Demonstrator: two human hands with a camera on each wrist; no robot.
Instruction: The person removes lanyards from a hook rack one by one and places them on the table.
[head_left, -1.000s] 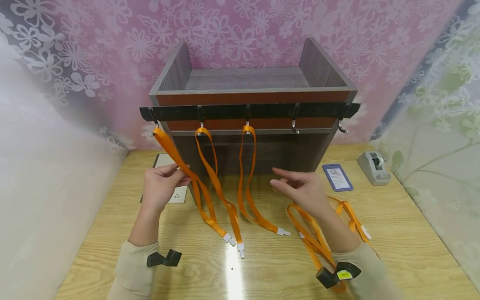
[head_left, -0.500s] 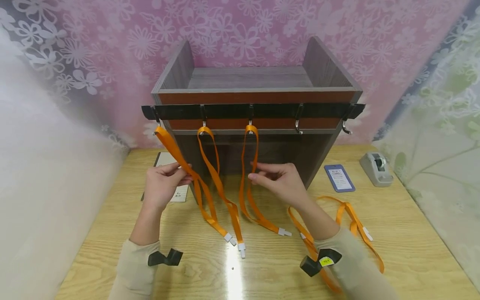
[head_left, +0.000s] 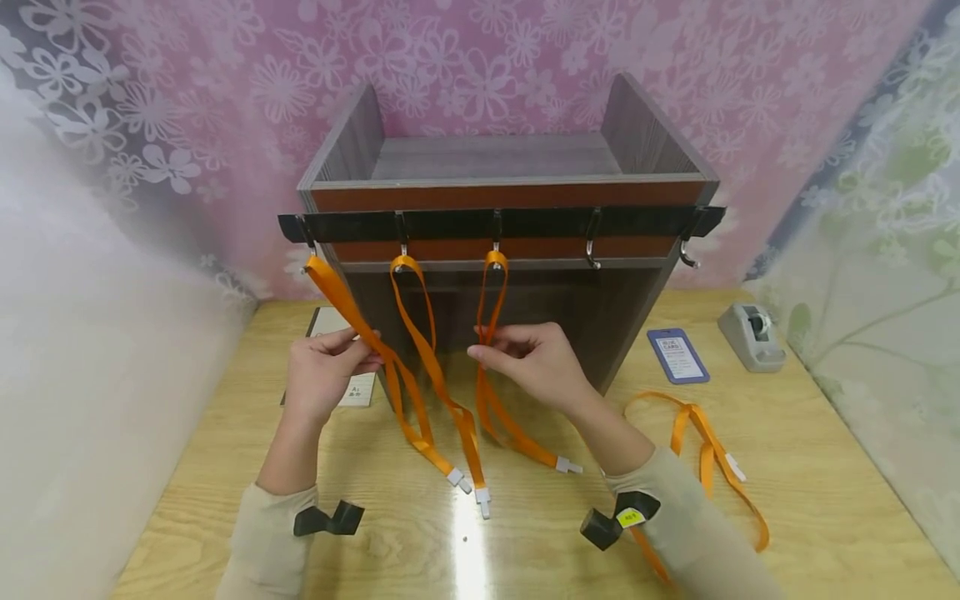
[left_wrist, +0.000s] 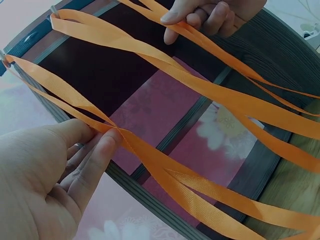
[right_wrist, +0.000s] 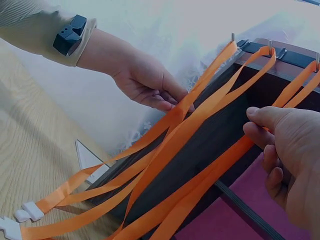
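Observation:
Three orange lanyards with white clips hang from the hooks of a black rail (head_left: pixel 450 223). My left hand (head_left: pixel 322 371) pinches the leftmost lanyard (head_left: pixel 341 292) partway down its strap, drawing its two bands together. The middle lanyard (head_left: pixel 427 354) hangs free between my hands. My right hand (head_left: pixel 536 358) pinches the third lanyard (head_left: pixel 491 287) below its hook, where the bands come together. In the left wrist view, thumb and fingertips of the left hand (left_wrist: pixel 60 175) meet on the strap. The right wrist view shows the right hand (right_wrist: pixel 290 145) from behind at its lanyard.
Two hooks at the right of the rail, one a bare hook (head_left: pixel 592 254), carry nothing. More orange lanyards (head_left: pixel 701 442) lie on the table by my right forearm. A blue card holder (head_left: pixel 677 356) and a tape dispenser (head_left: pixel 752 337) lie at right. A paper pad (head_left: pixel 358 390) sits behind my left hand.
My right hand has moved left from beside the third lanyard and taken hold of it, bringing its bands together. My left hand keeps its pinch on the leftmost lanyard.

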